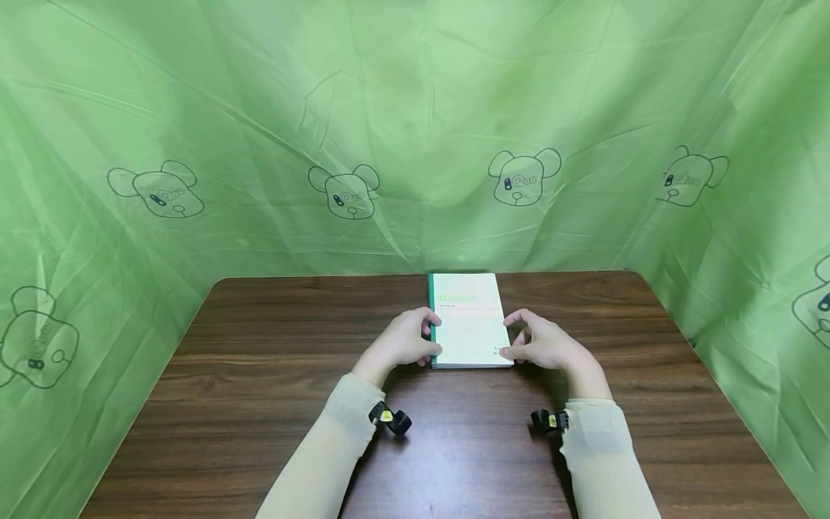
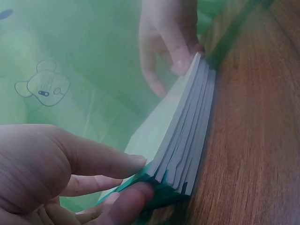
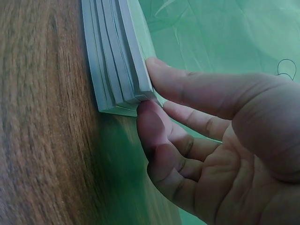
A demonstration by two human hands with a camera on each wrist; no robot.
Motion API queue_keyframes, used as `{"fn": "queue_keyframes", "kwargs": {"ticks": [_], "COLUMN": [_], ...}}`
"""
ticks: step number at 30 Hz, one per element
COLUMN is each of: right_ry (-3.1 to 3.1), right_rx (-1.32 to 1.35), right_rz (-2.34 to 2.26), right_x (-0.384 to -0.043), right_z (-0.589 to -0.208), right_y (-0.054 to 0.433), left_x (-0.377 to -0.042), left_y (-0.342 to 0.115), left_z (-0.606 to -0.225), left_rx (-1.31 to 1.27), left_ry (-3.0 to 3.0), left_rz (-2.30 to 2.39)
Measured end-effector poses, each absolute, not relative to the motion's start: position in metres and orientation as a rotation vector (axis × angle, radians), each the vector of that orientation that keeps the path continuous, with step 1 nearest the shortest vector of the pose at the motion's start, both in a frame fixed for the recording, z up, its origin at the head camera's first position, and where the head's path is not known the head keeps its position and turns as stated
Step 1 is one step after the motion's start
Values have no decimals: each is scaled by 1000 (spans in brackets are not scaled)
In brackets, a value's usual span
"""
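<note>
A stack of several notebooks lies at the far middle of the table, a white cover with green "Gambit" lettering on top and teal spines to the left. My left hand grips the spine side; in the left wrist view its thumb rests at the top cover's edge, with curled fingers against the spines. At the opposite side, my right hand holds the near corner. The right wrist view shows the right thumb on the cover and a fingertip against the page edges just below it.
The dark wood table spreads out around the stack. Green cloth printed with bear heads hangs behind the table's far edge and along both sides. A small black camera is strapped at the left wrist, and another camera at the right.
</note>
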State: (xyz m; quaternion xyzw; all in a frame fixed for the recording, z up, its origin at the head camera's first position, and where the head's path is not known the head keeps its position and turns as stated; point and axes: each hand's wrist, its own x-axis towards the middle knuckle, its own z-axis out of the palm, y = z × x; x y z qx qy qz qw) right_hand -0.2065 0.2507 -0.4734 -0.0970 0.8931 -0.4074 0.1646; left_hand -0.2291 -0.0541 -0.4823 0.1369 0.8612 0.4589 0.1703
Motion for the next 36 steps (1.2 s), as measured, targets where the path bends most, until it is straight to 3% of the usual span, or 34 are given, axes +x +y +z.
{"fn": "queue_keyframes", "kwargs": {"ticks": [28, 36], "right_ry": [2661, 2825], "right_rx": [-204, -579], "right_rz": [-1096, -1107], "right_x": [-197, -174], "right_z": [-455, -430], "right_y": [260, 260], "left_x": [-229, -204], "left_y": [-56, -82], "left_z": [-471, -450], "left_rx": [528, 580], "left_ry": [2690, 2756], "left_rz": [1121, 1224]}}
